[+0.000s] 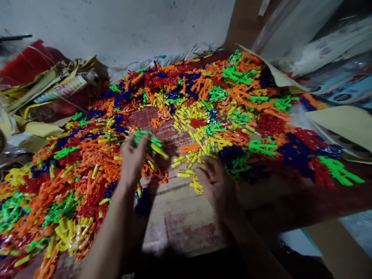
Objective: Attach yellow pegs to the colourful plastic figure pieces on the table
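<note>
My left hand (pixel 134 155) is closed on a bright green plastic toy piece (pixel 141 135), and a small yellow tube (pixel 159 150) sticks out beside it to the right. Below that hand lie orange and red plastic pieces. My right hand (pixel 213 180) has its fingers curled at the near edge of a heap of small yellow tubes with coloured bands (pixel 206 149). Whatever its fingertips pinch, if anything, is hidden. Close to them, a yellow plastic piece (pixel 197 186) rests on the worn cardboard (pixel 186 217).
Piles of orange, red, blue, green and yellow plastic figures (pixel 93 159) spread left, behind and right. A red container (pixel 27 62) and torn yellowish packaging (pixel 49 89) stand at the left. Plastic bags (pixel 334 77) lie at the right. A pale wall (pixel 116 27) closes the back.
</note>
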A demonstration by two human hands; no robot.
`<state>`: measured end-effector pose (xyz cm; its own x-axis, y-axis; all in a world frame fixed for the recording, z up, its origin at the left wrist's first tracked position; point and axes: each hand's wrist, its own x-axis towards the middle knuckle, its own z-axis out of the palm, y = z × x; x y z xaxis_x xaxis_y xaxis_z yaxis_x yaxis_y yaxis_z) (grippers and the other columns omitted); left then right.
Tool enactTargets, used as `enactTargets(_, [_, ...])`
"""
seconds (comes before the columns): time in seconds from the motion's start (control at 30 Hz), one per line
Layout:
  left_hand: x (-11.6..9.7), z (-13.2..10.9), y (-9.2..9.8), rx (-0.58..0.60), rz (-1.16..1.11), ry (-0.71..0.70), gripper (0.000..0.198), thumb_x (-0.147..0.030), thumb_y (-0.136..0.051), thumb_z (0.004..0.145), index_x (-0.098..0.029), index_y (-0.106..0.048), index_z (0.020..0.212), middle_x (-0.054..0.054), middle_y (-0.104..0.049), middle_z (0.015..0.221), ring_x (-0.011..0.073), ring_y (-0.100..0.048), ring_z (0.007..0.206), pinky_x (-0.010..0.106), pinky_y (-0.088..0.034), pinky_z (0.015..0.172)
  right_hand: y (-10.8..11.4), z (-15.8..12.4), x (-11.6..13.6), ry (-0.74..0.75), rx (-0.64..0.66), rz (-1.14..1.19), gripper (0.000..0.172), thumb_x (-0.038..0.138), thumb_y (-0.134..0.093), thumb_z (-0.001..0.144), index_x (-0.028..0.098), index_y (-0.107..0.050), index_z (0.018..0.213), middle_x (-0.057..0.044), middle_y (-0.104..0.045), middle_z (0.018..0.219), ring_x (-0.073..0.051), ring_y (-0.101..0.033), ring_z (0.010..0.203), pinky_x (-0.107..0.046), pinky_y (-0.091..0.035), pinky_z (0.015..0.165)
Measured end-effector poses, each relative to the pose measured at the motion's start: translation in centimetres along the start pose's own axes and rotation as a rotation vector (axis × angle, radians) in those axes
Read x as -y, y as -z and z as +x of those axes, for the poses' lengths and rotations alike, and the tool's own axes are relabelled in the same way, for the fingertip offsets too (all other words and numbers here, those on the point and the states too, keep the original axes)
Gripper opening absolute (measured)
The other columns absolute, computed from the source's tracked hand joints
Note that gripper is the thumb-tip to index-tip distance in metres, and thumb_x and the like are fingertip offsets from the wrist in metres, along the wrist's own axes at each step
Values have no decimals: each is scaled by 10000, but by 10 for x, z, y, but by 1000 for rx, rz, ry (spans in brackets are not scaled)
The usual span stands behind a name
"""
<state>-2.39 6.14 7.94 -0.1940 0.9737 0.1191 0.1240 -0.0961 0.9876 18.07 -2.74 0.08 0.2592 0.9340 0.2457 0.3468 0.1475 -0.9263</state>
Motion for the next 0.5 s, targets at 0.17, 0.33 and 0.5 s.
enactTargets(0.17, [-29,43,75,-535,960,-378,648,-311,-710,810,-36,-517,1364,221,-507,1419,380,-426,1344,527,-294,1152,11,-3,-11,132,-7,-338,179,266,-492,968,205,-659,951,-55,-721,860,-189,-674,775,-290,-511,738])
enactTargets(0.33, [12,23,43,-303,1052,-545,405,-254,-615,860,-99,-635,1234,197,-483,1452,345,-392,1394,515,-263,1186,-19,-2,2,290,269,-776,149,176,-580,914,168,-690,1014,-119,-696,1035,-269,-628,984,-378,-485,881])
enactTargets(0.5, [40,18,-11,57,1048,-571,275,-288,-504,936,-152,-683,1095,152,-615,1291,287,-517,1276,450,-386,1128,-41,-2,-1,400,296,-1030,213,111,-576,873,160,-707,1034,-135,-701,1078,-292,-612,973,-418,-496,842])
